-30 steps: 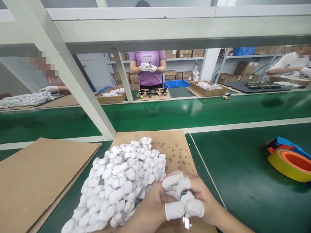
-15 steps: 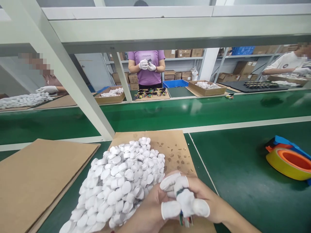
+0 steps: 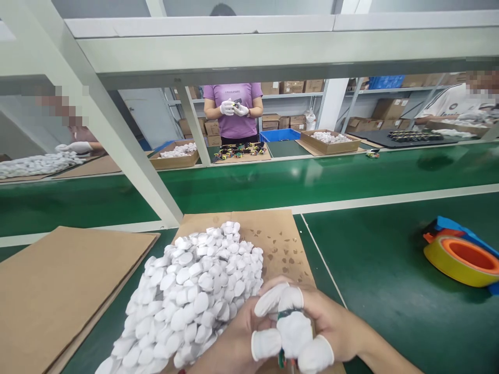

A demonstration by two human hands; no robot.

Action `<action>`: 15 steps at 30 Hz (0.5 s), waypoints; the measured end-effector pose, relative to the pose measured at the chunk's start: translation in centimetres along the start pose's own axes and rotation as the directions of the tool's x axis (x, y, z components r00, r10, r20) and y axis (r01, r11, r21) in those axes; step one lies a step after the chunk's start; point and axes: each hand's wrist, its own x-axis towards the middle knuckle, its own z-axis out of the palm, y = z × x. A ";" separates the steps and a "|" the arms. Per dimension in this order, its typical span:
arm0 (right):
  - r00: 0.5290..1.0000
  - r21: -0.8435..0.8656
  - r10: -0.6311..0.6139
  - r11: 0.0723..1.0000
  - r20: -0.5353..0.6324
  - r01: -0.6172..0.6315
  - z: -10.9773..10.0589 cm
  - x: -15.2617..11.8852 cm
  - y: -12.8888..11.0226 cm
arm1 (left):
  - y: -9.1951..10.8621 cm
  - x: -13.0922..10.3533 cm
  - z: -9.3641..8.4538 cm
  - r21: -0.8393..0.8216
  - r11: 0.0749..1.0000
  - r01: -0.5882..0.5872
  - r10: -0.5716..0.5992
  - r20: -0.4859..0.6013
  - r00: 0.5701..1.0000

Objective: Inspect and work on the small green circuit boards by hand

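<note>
White finger cots cover the tips of several fingers on both hands. My left hand [image 3: 245, 332] and my right hand [image 3: 331, 317] meet at the lower middle, closed around one small circuit board with a white pad [image 3: 295, 333]. A strip of green board shows along the pad's upper edge, and coloured wires stick out below. Fingers hide most of the board. Beside my left hand lies a big heap of white rounded pads [image 3: 195, 291] on a brown cardboard sheet [image 3: 280, 239].
Cardboard sheets [image 3: 70, 291] lie at the left. A yellow tape roll on a blue dispenser [image 3: 460, 259] stands at the right. A slanted white post [image 3: 128, 140] rises before the green belt [image 3: 265, 182]. Co-workers sit or stand beyond, near boxes of white pads [image 3: 331, 141].
Both hands have turned the board slightly, so the white pad and green edge show more. My right thumb has moved lower. The view has shifted a little.
</note>
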 end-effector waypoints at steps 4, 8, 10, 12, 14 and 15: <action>0.999 0.038 -0.054 0.998 0.011 0.053 0.1 0.0 -0.6 | -0.1 0.0 0.1 -0.005 1.000 0.016 -0.015 0.080 0.997; 0.996 -0.012 -0.094 0.996 -0.004 0.094 0.3 -0.1 -1.1 | -0.2 -0.1 0.2 -0.097 0.994 0.042 -0.031 0.117 0.993; 0.992 -0.073 -0.127 0.989 0.025 0.128 0.2 -0.1 -1.4 | -0.2 -0.1 0.3 -0.072 0.997 0.014 -0.007 0.086 0.996; 0.985 -0.078 -0.160 0.983 0.070 0.165 0.1 0.1 -1.8 | -0.1 -0.1 0.3 -0.037 0.999 -0.019 0.021 0.051 0.999; 0.980 -0.063 -0.168 0.982 0.111 0.175 -0.2 0.1 -2.1 | -0.1 -0.1 0.4 -0.011 1.000 -0.022 0.023 0.041 0.999; 0.981 -0.055 -0.154 0.985 0.117 0.161 -0.3 0.0 -2.1 | -0.1 -0.1 0.3 -0.005 1.000 -0.016 0.016 0.045 0.999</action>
